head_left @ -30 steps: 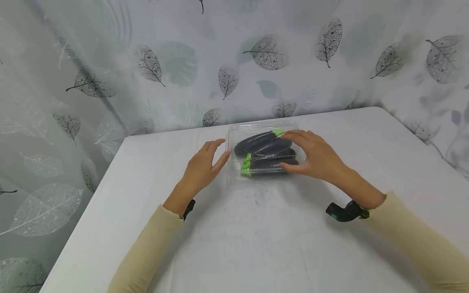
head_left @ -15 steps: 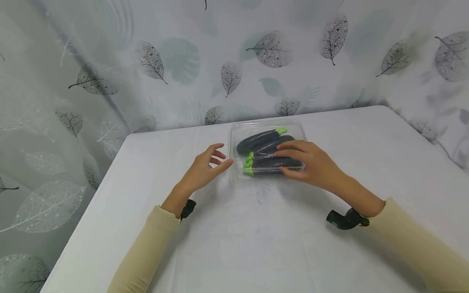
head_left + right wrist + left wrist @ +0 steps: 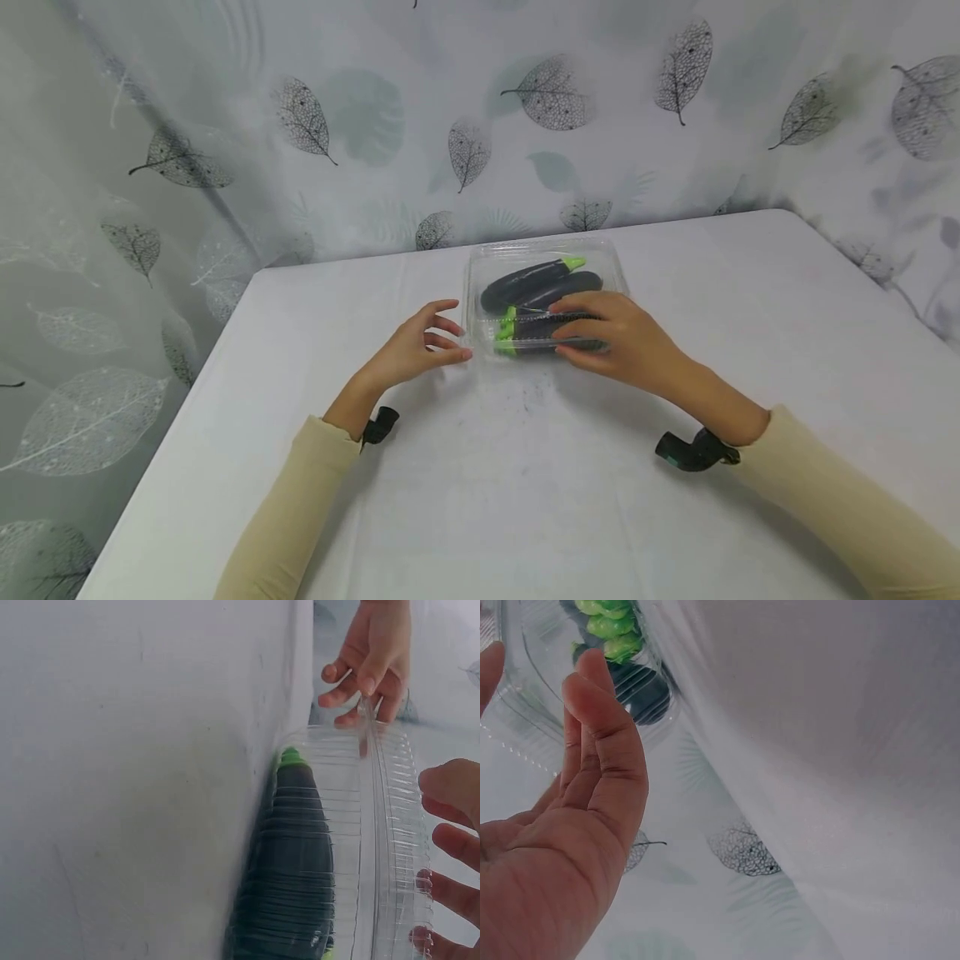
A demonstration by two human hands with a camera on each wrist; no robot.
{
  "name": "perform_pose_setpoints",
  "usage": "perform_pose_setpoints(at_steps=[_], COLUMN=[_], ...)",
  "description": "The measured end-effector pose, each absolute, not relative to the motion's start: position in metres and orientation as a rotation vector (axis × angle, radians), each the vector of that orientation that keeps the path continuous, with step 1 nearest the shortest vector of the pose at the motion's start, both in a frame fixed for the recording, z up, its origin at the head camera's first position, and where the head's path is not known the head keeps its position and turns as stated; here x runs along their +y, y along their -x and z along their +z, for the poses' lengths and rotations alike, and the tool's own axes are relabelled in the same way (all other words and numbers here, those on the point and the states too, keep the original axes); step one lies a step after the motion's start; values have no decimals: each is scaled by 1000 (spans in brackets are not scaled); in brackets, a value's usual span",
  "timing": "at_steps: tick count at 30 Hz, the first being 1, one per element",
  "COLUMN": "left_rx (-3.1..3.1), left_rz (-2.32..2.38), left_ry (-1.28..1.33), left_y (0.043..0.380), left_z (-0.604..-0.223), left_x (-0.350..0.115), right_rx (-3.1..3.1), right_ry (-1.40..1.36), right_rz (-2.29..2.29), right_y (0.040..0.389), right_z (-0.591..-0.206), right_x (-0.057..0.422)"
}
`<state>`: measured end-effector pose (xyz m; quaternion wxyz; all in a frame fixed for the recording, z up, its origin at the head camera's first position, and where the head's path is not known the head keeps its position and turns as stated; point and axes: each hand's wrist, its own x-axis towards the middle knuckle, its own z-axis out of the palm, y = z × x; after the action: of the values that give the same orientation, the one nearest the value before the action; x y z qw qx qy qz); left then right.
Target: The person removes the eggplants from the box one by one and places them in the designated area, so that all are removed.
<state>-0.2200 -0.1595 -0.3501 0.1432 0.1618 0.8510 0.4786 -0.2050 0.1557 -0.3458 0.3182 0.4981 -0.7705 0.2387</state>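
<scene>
A clear plastic clamshell box (image 3: 480, 258) holds several dark eggplants (image 3: 525, 283) with bright green stem ends and stands near the back of the table. At its left side, my left hand (image 3: 408, 350) has relaxed, spread fingers with the tips right at the box edge. My right hand (image 3: 633, 346) reaches over the front right part, its fingertips at the front rim and covering part of the lower eggplants. In the right wrist view, the fingers (image 3: 457, 847) are spread along the ridged lid edge, while one eggplant (image 3: 292, 847) shows through the box wall.
A white cloth covers the table (image 3: 525, 492). Its back edge meets a pale curtain (image 3: 420, 100) printed with leaves, just behind the box. More leaf-printed curtain (image 3: 75, 317) hangs along the left side.
My right hand has shifted left and toward the box's front edge, with its fingers drawn closer together. The left hand has dropped slightly and its fingers have fanned apart. The box stays put.
</scene>
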Motion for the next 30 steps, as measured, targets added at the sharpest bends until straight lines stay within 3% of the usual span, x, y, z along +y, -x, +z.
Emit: perform_pose_setpoints(at_steps=[30], left_rx=[2199], left_rz=[1540], left_ry=[-173], left_y=[227], left_z=[-356], left_x=[-164], right_rx=[-2024], right_ry=[-1233], right_rz=[560], right_y=[210], right_z=[-357], right_x=[137])
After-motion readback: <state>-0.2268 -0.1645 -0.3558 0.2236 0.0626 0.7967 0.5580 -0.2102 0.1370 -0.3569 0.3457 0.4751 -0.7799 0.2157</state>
